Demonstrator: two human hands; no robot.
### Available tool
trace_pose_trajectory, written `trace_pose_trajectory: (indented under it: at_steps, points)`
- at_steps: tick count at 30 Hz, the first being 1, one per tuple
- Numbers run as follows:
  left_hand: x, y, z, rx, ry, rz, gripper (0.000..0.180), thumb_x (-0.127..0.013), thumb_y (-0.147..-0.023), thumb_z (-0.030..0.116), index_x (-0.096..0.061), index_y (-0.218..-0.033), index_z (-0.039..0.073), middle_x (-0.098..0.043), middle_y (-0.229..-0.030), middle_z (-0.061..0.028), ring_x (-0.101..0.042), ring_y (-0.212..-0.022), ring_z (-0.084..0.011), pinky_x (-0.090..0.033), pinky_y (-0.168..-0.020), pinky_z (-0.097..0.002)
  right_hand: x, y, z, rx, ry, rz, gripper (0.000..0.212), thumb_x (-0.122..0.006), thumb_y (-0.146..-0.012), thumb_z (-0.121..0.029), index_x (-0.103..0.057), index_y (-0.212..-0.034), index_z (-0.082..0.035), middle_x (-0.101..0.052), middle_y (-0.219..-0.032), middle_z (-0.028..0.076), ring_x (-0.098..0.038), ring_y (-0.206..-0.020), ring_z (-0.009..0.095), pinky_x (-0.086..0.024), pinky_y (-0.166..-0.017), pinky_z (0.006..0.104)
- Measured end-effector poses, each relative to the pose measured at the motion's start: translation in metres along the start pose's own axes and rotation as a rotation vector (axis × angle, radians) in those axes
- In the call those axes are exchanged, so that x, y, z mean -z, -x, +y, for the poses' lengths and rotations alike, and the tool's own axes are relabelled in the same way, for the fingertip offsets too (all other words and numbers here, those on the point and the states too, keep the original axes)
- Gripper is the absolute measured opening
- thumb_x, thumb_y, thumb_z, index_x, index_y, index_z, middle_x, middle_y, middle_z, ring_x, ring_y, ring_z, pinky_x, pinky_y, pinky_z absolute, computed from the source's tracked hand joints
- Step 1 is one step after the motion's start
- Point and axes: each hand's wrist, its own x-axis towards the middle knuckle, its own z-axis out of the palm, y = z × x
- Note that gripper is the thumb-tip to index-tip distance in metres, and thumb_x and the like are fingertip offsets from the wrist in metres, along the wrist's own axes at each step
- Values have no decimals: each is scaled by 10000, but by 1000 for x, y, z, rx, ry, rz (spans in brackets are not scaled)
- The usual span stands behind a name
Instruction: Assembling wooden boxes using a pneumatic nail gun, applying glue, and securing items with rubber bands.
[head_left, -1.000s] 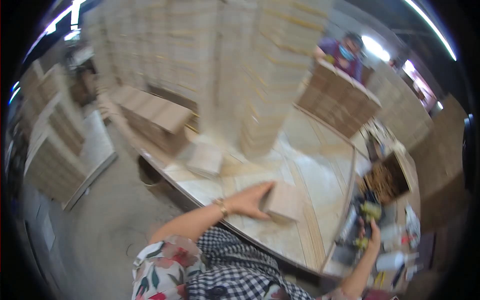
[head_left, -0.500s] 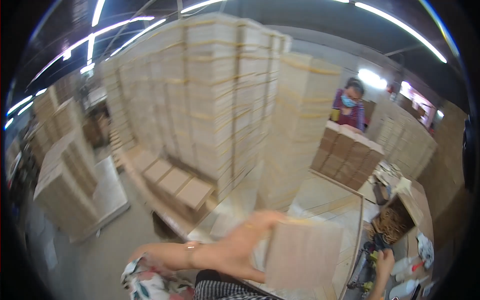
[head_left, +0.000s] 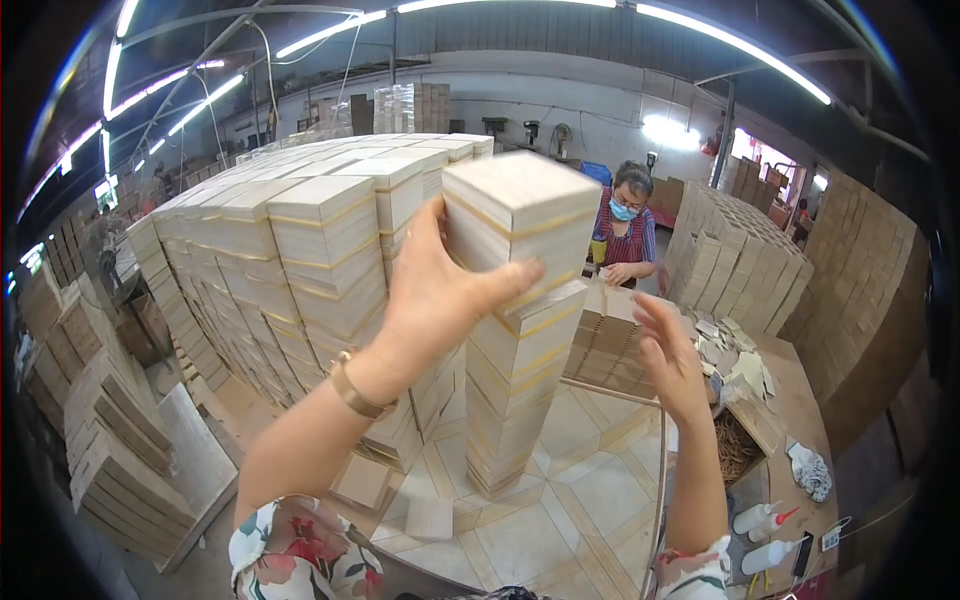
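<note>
My left hand (head_left: 440,265) is wrapped round a pale square wooden box (head_left: 525,185) with a yellow band about it, thumb across its near side. That box is at the top of a tall, narrow stack of similar banded boxes (head_left: 515,400). It sits a little askew to the stack, and I cannot tell whether it rests fully on it. To the right of the stack, my right hand (head_left: 672,360) is raised with fingers apart, holding nothing.
Rows of stacked pale boxes (head_left: 325,230) fill the left side. A small square block (head_left: 430,518) lies on the patterned tabletop (head_left: 590,480). Across the table, a masked person (head_left: 625,225) works behind brown boxes (head_left: 610,345). At right are a bin of tan bands (head_left: 735,448) and white bottles (head_left: 765,556).
My left hand has lifted the banded box from low over the table up to the stack's top. My right hand has risen from the tools at right. The view has shifted.
</note>
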Motion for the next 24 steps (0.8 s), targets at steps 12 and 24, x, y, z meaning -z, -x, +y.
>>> trace_pose_trajectory:
  at_steps: [12, 24]
  points:
    - [-24, -3, -10, 86, -90, -24, 961, -819, -607, 357, -320, -1283, -110, -461, -1206, -244, -457, -1165, -323, -369, -995, -389, -43, -59, -13, -120, -525, -164, 648, -571, -907, -388, -330, -1396, -37, -460, -1243, 115, -427, -1120, 152, -374, -929, 296]
    - [-23, -2, -9, 102, -32, -63, 944, -809, -619, 320, -301, -1285, -114, -444, -1226, -256, -449, -1178, -321, -367, -998, -387, -47, -59, -18, -127, -522, -177, 490, -571, -925, -290, -425, -1291, 1, -546, -1008, 35, -503, -875, 80, -434, -778, 238]
